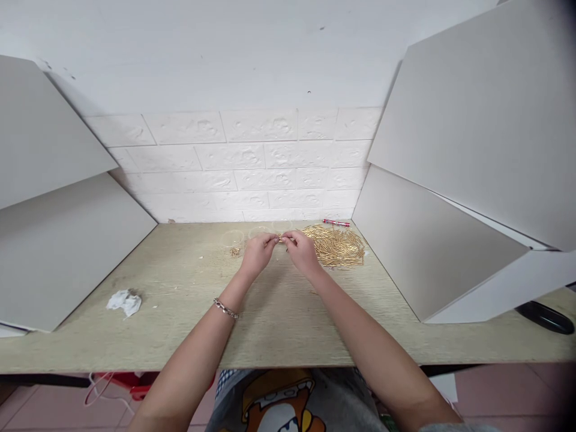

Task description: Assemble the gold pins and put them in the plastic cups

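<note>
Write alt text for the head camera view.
Two bare hands, left and right, meet fingertip to fingertip over a wooden table, pinching something too small to identify. A pile of thin gold-coloured sticks lies to the right, a crumpled white tissue to the left.

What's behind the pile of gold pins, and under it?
Behind the pile: a red pen, near the brick-patterned wall. Underneath: can't tell, the pins cover it.

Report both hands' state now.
Left hand: closed, fingers pinched at a small gold piece.
Right hand: closed, pinched likewise; which grips it, unclear.
</note>
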A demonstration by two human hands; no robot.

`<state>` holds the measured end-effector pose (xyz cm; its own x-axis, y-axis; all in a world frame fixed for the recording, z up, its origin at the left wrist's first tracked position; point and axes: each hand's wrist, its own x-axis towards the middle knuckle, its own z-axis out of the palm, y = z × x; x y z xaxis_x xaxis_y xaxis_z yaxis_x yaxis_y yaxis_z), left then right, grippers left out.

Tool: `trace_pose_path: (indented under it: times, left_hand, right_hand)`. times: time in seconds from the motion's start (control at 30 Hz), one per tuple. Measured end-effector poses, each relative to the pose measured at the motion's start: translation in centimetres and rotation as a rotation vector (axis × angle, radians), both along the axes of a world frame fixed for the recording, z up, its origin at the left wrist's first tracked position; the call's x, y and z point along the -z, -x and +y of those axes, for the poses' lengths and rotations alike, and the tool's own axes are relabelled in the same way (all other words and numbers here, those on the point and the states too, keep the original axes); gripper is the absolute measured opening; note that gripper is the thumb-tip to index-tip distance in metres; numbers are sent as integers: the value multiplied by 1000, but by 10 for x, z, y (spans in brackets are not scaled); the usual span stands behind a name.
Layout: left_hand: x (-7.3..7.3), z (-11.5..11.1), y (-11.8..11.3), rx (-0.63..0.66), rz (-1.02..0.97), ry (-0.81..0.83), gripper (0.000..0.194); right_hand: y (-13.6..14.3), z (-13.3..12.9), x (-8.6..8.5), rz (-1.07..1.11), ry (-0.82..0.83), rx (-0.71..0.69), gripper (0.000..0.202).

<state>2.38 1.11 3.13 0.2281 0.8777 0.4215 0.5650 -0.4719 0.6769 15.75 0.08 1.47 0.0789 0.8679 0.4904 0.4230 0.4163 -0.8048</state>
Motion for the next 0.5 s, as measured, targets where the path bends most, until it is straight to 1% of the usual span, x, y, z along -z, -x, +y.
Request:
trace_pose_path:
  times: [0.3, 0.5]
  left_hand:
    - [0, 1, 1, 8, -18, 16, 21]
    - [1, 2, 2, 15, -33, 21, 20]
  right_hand:
    - [-4, 5, 2, 79, 38, -82, 16]
    - [-5, 4, 1, 98, 75, -88, 17]
